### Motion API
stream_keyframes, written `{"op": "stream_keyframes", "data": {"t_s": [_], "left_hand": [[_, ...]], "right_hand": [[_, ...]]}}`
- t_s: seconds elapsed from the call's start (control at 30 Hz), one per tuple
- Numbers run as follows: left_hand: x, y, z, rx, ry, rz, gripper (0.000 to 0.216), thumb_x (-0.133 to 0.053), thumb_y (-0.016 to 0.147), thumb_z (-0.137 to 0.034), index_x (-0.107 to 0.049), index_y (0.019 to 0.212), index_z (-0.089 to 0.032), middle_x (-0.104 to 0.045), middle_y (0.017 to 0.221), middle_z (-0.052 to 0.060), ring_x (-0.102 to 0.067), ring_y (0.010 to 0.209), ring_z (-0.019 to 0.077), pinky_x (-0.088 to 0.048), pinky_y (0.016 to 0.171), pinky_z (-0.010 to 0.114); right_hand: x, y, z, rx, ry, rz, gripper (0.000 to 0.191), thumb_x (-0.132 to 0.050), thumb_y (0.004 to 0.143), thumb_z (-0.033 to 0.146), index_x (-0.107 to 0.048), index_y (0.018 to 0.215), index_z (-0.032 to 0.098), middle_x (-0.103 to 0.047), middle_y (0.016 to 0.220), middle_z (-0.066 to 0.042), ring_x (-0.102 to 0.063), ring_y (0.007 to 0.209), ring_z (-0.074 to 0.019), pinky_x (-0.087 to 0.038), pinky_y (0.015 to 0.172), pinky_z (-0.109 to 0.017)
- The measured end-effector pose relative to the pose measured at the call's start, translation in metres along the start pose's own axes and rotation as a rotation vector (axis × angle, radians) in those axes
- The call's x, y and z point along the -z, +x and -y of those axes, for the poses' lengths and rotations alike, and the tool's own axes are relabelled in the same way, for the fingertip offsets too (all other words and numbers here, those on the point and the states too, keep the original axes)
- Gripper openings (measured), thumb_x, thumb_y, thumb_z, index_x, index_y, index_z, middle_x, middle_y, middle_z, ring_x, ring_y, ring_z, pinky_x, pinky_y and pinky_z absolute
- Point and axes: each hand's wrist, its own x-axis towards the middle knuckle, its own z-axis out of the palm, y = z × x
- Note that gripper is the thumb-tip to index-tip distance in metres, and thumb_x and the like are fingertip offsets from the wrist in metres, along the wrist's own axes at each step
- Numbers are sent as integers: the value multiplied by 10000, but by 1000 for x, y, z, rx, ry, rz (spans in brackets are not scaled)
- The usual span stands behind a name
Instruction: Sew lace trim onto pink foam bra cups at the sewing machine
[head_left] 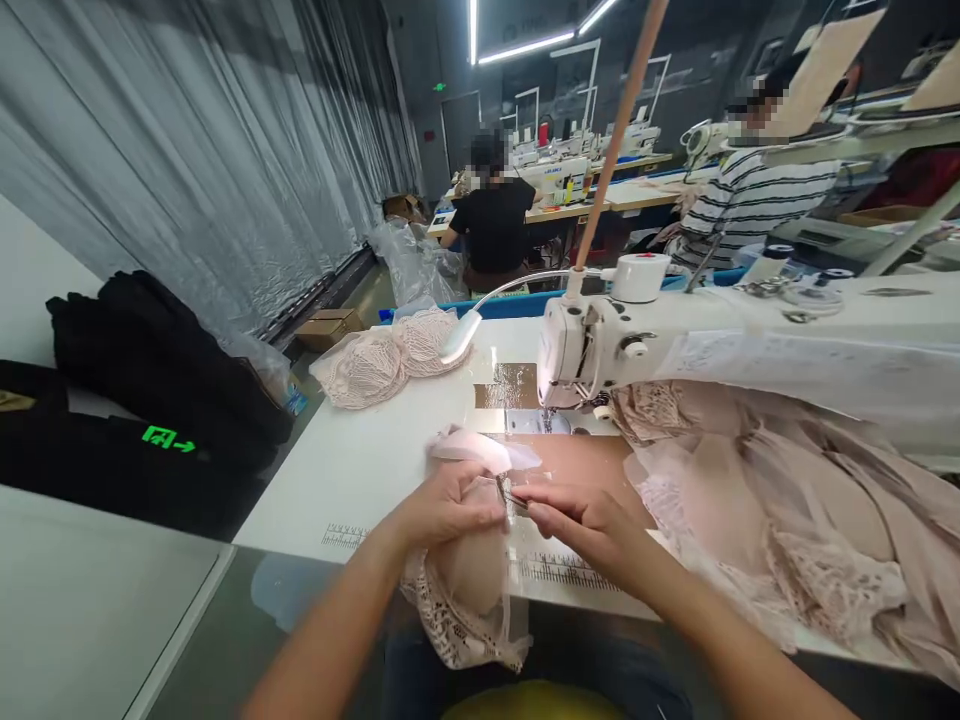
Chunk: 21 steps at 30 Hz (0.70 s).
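Note:
My left hand [454, 508] is closed on a beige lace bra [476, 575], whose cup and lace edge hang over the front edge of the table. A pale sheer strip [469, 448] of it lies beyond my fingers, near the needle area. In my right hand [581, 515] are small metal thread snips [513, 496], their tips at the fabric edge beside my left thumb. My fingers partly hide the snips. The sewing machine [577, 350] stands just beyond both hands, its needle over the metal plate.
A finished-looking lace bra [390, 358] lies at the table's far left, under a lamp [461, 338]. Beige lace garments [750, 500] are heaped on the right. A ruler scale [570, 572] runs along the front edge. Two people [491, 220] sit at machines farther back.

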Motion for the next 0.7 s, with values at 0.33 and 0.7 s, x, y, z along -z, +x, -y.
{"op": "stream_keyframes", "data": {"t_s": [0.33,0.7], "left_hand": [[16,-13,5,-2,198,-28,445,-739,689,-450,-617,967,-125,-541,760,-1,-517,728,141,-418,670,236],[24,-10,-6,-35,293,179,423,-722,722,-350,-616,1084,-159,-627,1064,62,-576,1005,223,-447,886,312]], "right_hand": [[-16,19,7,-9,173,59,414,-490,872,526,-674,799,162,-452,638,12,-402,597,-125,-338,566,-245],[-11,14,1,4,44,-12,473,-413,897,514,-504,574,179,-468,581,12,-432,562,-128,-332,544,-243]]}}
